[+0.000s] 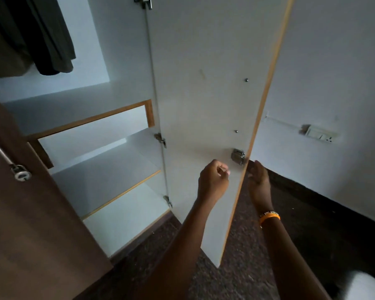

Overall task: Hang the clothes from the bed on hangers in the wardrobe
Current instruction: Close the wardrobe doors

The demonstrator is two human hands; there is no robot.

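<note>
The step in hand looks like the wardrobe work, not the clothes: no garment or hanger is in either hand. The right hand (258, 182) reaches round the free edge of the open wardrobe door (204, 105), just below the metal latch (238, 156); its fingers go behind the edge, so I cannot tell whether they grip the door or only touch it. The left hand (213, 182) hovers in front of the door's inner face, fingers loosely curled, holding nothing.

Dark hanging clothes (39, 37) show at the upper left inside the wardrobe, drab olive and black, their hems loose above a white shelf (59, 109). The hangers and rail are out of frame. The lower shelves (108, 169) are white with wooden edging. The bed and its clothes are not clearly in view; a pale corner (364, 286) at the lower right may be bedding.

Next move, as I judge it: set the door where it is wanted, then turn to the bed for a garment.
</note>
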